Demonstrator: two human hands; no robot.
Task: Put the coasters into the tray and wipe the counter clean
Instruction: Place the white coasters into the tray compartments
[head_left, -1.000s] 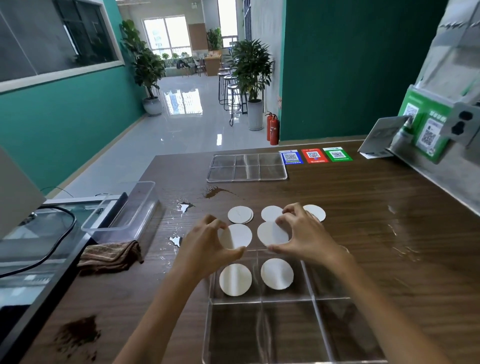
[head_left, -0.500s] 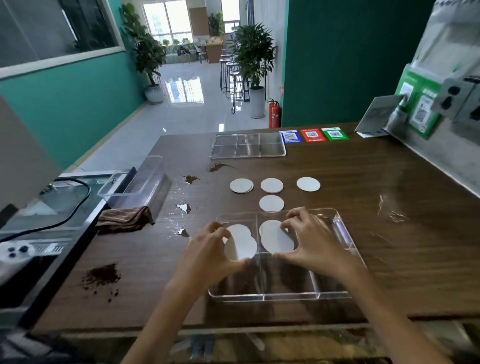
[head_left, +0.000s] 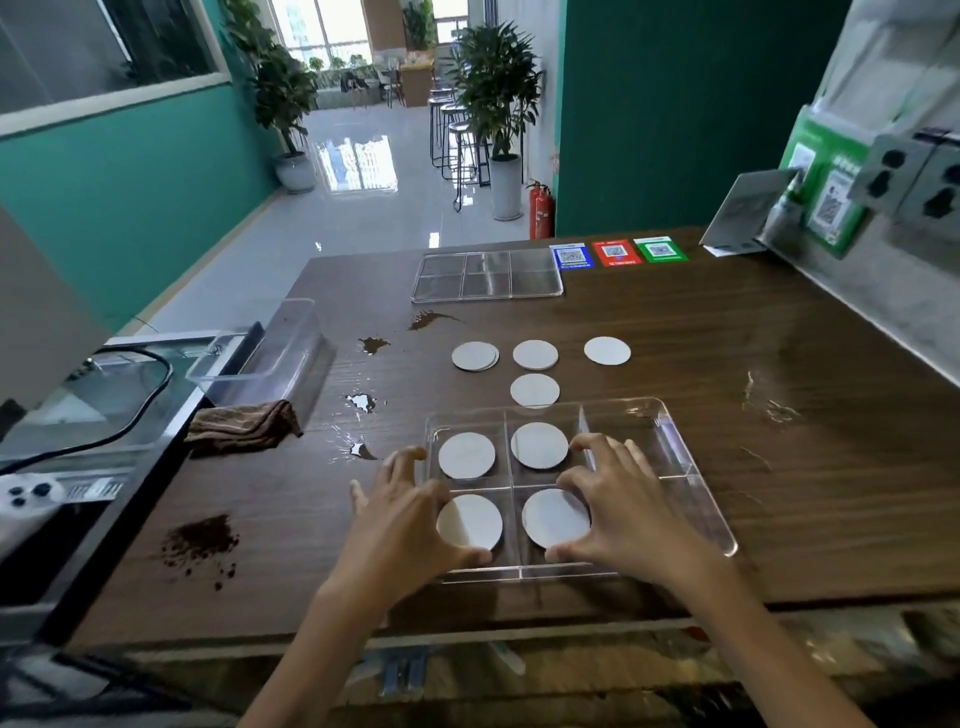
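head view, forward-down (close), over counter (head_left: 779, 364)

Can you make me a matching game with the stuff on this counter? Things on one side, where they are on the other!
Things:
1. brown cloth
2. green card
3. empty clear tray
4. dark crumbs

Places:
A. far end of the counter, left of the blue card
B. near left corner of the counter
C. left edge of the counter, beside the clear box
D. far end, right of the red card

Pairs: 1-C, 2-D, 3-A, 4-B
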